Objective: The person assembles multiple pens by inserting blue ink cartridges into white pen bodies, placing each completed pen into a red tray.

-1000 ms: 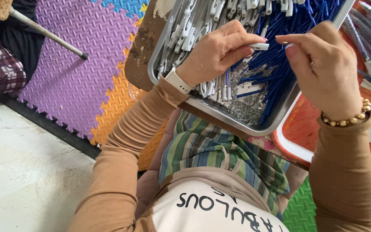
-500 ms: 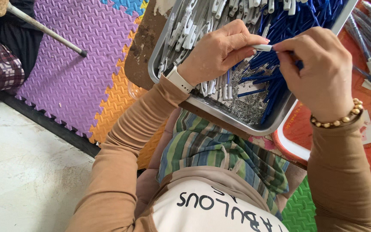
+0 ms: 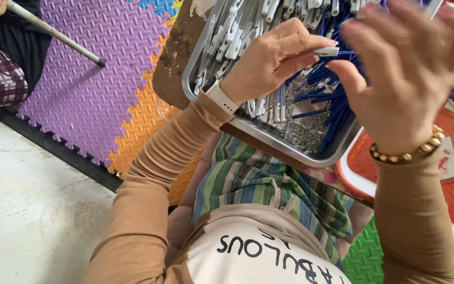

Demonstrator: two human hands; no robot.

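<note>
While purple foam mat (image 3: 74,89) sits far left, left hand (image 3: 269,63) pinches a white pen barrel (image 3: 326,51) w/ thumb + fingertips over the metal tray (image 3: 258,131). Right hand (image 3: 405,73), fingers loosely spread, holds nothing visible, above blue refills (image 3: 337,110).

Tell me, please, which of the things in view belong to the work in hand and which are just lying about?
In use:
- left hand pinching a white pen part
- right hand, raised and blurred
- metal tray with white pen parts, blue refills and small springs

Lying about:
- red tray
- foam floor mats
- stick
</note>
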